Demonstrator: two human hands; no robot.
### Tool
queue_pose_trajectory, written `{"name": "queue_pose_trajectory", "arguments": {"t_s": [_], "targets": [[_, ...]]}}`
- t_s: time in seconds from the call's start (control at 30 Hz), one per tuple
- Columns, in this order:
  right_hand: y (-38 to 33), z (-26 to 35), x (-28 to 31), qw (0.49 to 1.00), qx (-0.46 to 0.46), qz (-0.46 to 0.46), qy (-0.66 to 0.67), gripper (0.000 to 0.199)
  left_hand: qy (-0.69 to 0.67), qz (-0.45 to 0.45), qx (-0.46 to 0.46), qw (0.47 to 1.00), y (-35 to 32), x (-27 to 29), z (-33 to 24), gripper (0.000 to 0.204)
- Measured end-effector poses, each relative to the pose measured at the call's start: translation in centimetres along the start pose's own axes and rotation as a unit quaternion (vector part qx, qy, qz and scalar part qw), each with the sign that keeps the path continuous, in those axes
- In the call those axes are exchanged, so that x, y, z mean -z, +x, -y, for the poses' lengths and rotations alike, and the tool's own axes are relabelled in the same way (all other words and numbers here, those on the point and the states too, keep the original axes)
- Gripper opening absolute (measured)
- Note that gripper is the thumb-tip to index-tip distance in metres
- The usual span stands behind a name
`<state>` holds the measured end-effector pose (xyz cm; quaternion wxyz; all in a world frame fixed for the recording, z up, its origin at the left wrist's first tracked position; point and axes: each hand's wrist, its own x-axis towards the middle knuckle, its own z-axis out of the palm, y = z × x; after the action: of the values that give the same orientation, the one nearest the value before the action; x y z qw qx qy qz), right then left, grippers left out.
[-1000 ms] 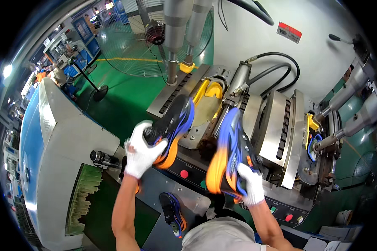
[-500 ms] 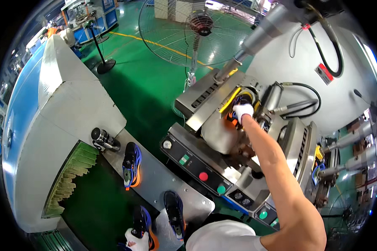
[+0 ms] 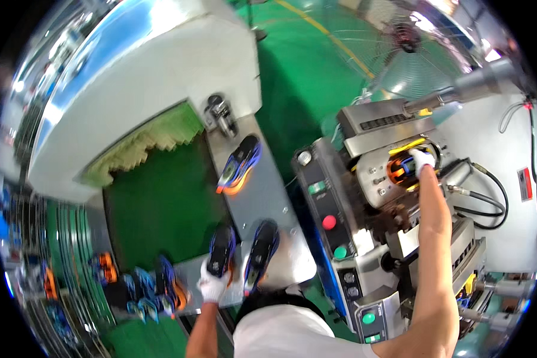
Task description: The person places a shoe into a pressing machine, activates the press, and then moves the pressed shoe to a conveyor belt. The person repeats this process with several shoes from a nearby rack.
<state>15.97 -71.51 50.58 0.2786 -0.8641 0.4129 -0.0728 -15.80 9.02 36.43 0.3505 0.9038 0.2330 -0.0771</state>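
Note:
My left hand (image 3: 212,283), in a white glove, is closed on the near end of a dark shoe (image 3: 222,246) with purple and orange trim, at the grey metal shelf (image 3: 259,206). Just right of it lies a similar shoe (image 3: 261,253), and another shoe (image 3: 241,161) with an orange sole rests farther up the shelf. On the right, my gloved right hand (image 3: 422,160) is closed on an orange-and-dark shoe (image 3: 403,169) seated in the metal machine (image 3: 373,179). The fingers partly cover that shoe.
Red and green buttons line the machine's control panel (image 3: 328,221). A metal flask (image 3: 222,116) stands at the shelf's far end. Beside a white machine housing (image 3: 161,71) with a bristle-curtained opening, several shoes (image 3: 140,289) sit at lower left. A caged fan (image 3: 407,39) stands behind.
The view has swung left and down, bringing my left forearm and more shoes into sight. My right hand stays at the shoe in the machine.

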Motion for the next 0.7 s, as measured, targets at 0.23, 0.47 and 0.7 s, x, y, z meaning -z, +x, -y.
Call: {"name": "queue_pose_trajectory", "arguments": {"t_s": [0.23, 0.47, 0.7], "targets": [[-38.0, 15.3, -2.2, 0.946, 0.252, -0.001, 0.204, 0.083, -0.095, -0.039, 0.03, 0.994, -2.6, 1.2, 7.5, 0.07], [-49.9, -1.9, -15.7, 0.83, 0.353, 0.022, -0.431, 0.099, -0.1, 0.082, -0.031, 0.991, -0.3, 3.0, 3.6, 0.06], [-66.8, 6.0, -18.1, 0.972, 0.102, 0.21, 0.035, 0.089, -0.041, 0.218, -0.039, 0.974, 3.2, 6.7, 6.3, 0.073]]}}
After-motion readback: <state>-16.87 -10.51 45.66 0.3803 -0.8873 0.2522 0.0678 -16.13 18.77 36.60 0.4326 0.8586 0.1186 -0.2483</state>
